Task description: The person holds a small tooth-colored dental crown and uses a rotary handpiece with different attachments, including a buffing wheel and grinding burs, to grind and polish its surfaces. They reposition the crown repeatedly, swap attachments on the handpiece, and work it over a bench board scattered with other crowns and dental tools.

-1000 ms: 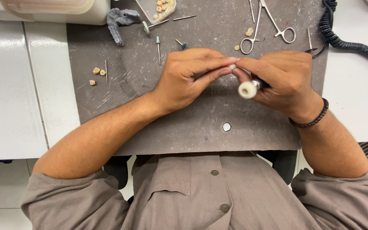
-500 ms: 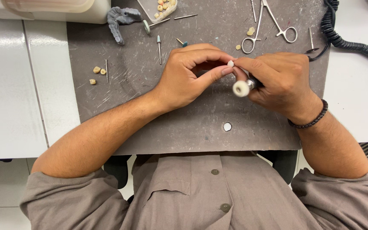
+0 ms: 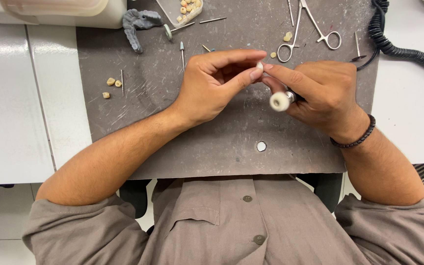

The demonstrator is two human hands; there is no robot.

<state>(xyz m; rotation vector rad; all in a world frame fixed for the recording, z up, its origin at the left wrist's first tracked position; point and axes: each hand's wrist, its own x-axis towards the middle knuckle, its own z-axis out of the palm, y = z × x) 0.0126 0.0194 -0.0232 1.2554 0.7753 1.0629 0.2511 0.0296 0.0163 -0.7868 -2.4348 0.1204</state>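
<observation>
1. The left hand (image 3: 211, 86) pinches a small pale tooth-like piece (image 3: 259, 65) between thumb tip and fingertips, closed on it just above the mat.
2. The right hand (image 3: 322, 95) is wrapped shut round a rotary handpiece (image 3: 291, 96); its forefinger stretches out to touch the same pale piece, so the two hands meet at the fingertips.
3. The handpiece ends in a white felt polishing wheel (image 3: 279, 101), which sticks out of the fist toward the left hand. The wheel lies just below and slightly right of the pinched piece, near it but not touching. The tool's long axis runs roughly across the view, from the right palm toward the left thumb; most of its body is hidden in the fist.
4. The piece sits between the hands, held by the left and steadied by the right; the wheel belongs to the right hand alone.
5. Beneath them lies a scratched grey work mat (image 3: 172, 127) with a small round white disc (image 3: 261, 146) near its front edge.
6. Farther out: metal forceps (image 3: 315, 29), loose burs (image 3: 182, 49), a grey dental cast (image 3: 138, 24), a clear tray of tooth pieces (image 3: 185, 10), a few more pieces (image 3: 111, 83) at the left, and a coiled black cable (image 3: 393, 44) at the right.
7. A dark beaded bracelet (image 3: 354, 140) circles the right wrist.
</observation>
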